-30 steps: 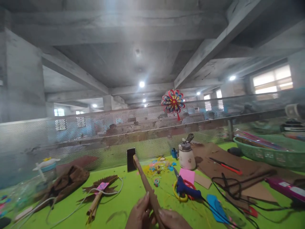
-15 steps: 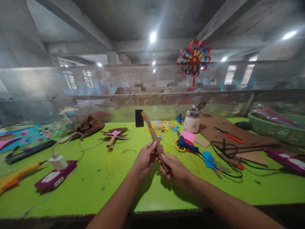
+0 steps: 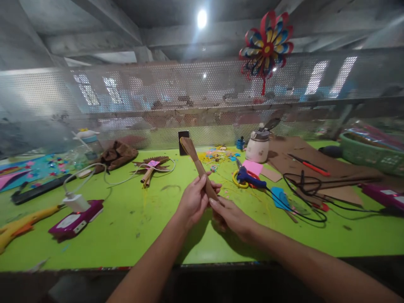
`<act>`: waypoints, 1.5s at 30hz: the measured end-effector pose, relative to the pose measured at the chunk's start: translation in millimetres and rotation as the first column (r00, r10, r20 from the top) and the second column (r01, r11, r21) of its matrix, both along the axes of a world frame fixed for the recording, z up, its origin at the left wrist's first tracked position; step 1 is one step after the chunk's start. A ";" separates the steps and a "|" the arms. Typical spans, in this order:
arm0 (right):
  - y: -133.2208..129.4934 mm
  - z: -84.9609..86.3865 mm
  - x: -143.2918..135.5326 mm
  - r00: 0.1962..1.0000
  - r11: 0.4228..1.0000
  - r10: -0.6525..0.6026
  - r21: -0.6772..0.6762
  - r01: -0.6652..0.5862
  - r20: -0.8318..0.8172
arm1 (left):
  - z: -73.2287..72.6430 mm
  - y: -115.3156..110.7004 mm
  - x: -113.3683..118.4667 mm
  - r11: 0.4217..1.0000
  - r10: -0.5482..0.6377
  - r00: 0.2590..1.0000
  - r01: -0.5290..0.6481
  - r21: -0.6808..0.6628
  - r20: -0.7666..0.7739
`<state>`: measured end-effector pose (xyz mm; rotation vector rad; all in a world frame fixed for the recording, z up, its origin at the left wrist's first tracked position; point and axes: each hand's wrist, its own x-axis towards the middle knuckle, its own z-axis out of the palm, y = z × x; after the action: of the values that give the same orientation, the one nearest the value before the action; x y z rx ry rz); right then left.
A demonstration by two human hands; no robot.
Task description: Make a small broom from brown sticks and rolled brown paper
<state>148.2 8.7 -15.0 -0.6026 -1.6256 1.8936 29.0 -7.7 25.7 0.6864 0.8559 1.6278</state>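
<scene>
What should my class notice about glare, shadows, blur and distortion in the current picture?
Head view: the ceiling light glares with a bluish streak; same view: shadows fall on the green tabletop below the left hand and right hand; same view: things behind the mesh panel look unsharp, and the green basket near the right edge looks stretched.

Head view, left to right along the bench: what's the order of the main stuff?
Yellow-and-orange tool, white plug, brown piece with a pink patch, held brown strip, blue tool, red-and-black cutter, green basket.
</scene>
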 end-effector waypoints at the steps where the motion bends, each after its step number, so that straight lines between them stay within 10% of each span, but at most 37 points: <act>1: -0.4 0.1 0.2 1.000 0.999 0.001 0.038 -0.002 0.022 | 0.5 0.0 0.0 1.000 0.013 1.000 -0.012 -0.008 0.013; 10: -0.6 -3.9 4.4 0.958 0.853 -0.208 0.517 0.078 0.199 | 6.1 5.6 -4.5 0.993 0.059 0.994 -0.049 -0.106 0.092; 18: -1.9 -4.0 4.7 0.921 0.788 -0.265 0.615 0.036 0.285 | 1.2 9.2 -0.6 0.994 0.031 0.996 -0.022 -0.109 0.078; 31: 25.2 24.9 22.0 0.988 0.999 -0.001 -0.048 0.008 0.153 | 11.6 7.9 -5.3 0.989 0.085 0.995 -0.076 -0.129 0.060; 45: 40.3 3.7 -22.8 0.979 0.988 0.146 -0.064 -0.138 0.143 | 23.8 40.5 0.8 0.978 0.081 0.996 -0.075 -0.197 0.024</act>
<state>125.4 49.0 -11.3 -0.6792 -1.7571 2.0429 29.8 32.7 49.5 0.4934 1.0154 1.5938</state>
